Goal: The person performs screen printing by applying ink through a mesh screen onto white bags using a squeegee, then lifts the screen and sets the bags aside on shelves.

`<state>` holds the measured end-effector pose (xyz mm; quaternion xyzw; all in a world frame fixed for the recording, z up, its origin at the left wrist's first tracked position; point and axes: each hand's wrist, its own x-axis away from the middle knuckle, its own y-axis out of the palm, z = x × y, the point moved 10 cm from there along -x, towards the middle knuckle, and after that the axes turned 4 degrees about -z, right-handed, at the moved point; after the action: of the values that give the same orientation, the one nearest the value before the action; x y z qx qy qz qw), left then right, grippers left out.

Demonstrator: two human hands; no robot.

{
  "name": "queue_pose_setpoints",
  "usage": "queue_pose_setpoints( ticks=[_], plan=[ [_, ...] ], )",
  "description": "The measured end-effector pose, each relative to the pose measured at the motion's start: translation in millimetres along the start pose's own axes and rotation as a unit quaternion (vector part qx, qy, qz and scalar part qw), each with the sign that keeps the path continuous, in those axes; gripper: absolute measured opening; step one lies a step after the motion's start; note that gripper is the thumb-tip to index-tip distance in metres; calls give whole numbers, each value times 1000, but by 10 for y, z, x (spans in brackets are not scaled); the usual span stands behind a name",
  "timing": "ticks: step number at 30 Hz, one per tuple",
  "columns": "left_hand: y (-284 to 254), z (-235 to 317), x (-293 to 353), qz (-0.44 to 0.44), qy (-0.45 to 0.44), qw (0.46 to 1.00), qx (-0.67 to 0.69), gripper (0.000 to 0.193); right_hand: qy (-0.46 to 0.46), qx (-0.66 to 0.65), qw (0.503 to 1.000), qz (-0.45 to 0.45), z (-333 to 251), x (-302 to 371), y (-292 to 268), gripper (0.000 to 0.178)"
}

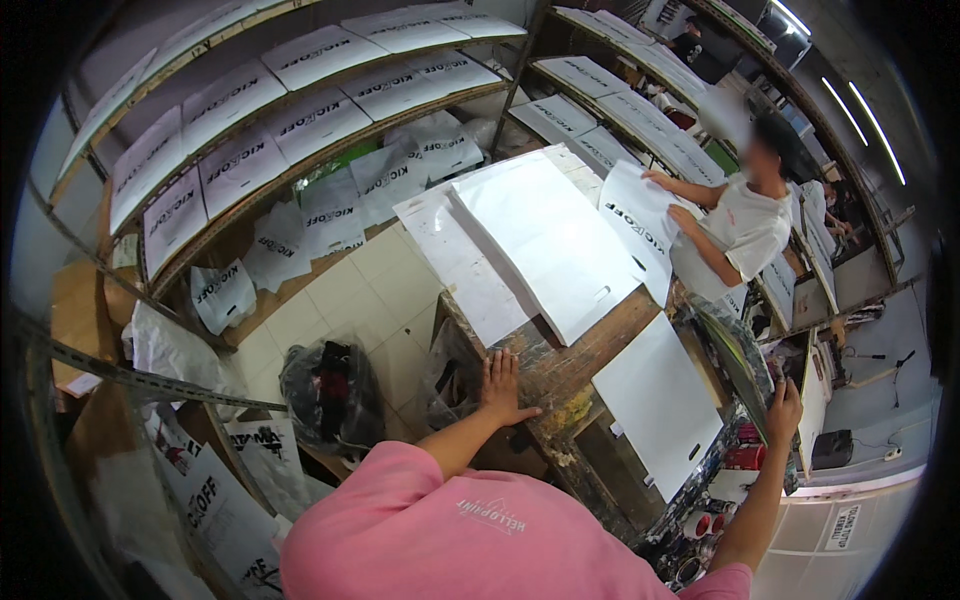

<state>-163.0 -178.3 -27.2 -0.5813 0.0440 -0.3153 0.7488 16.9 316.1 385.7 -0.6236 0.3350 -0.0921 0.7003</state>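
My left hand (507, 391) rests palm down on the corner of the worn wooden table (560, 375), fingers stretched and holding nothing. Off to the right, my right hand (784, 412) is closed on the edge of a raised screen-printing frame (727, 362), which stands tilted. Between my hands a blank white plastic bag (660, 400) with a die-cut handle slot lies flat on the printing bed. Beyond it sits a thick stack of blank white bags (550, 240). A co-worker (745, 215) across the table holds a white bag with black print (637, 220) in both hands.
Racks hold rows of printed bags (320, 125) at the back left and more printed bags (610, 95) behind the co-worker. A black plastic sack (330, 395) stands on the tiled floor (350, 285). Ink cans (700, 522) crowd below my right forearm.
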Motion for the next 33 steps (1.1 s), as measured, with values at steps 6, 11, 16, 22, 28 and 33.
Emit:
queue_pose_setpoints(
  ticks=[6, 11, 16, 22, 28, 33],
  plan=[
    [30, -52, -29, 36, 15, 999, 25, 140, -27, -1, 999, -20, -98, -91, 30, 54],
    [6, -17, -38, 45, 33, 997, 48, 137, -215, 222, 951, 4, 425, -101, 357, 51],
    [-81, -25, 9, 34, 29, 998, 50, 135, -228, 240, 944, 5, 594, -116, 413, 62],
    [-67, -11, 55, 67, 32, 995, 59, 135, -225, 241, 943, 51, 731, -93, 444, 78],
    [51, 40, -25, 12, 4, 1000, 3, 136, -177, 219, 959, -26, 377, -37, 360, 54],
    [128, 84, -171, -67, -61, 992, -93, 136, -48, -48, 996, 66, -322, 28, -162, 33]
  ],
)
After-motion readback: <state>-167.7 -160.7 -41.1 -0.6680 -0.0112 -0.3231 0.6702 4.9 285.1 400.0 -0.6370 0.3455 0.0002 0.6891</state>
